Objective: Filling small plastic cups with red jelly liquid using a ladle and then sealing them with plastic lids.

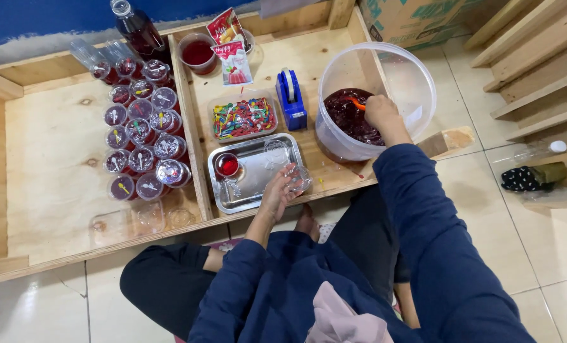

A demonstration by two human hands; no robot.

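Fingers [282, 184] grip empty cup [298, 178] beside tray [258, 190].

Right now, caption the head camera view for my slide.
Left hand holds an empty clear cup over a metal tray; right hand scoops red jelly.

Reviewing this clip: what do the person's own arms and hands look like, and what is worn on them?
Both arms are in dark navy long sleeves of soft fabric. The left sleeve is pushed up, baring the forearm; the right sleeve reaches close to the wrist. The left hand and right hand are bare: no gloves, rings or watch can be seen.
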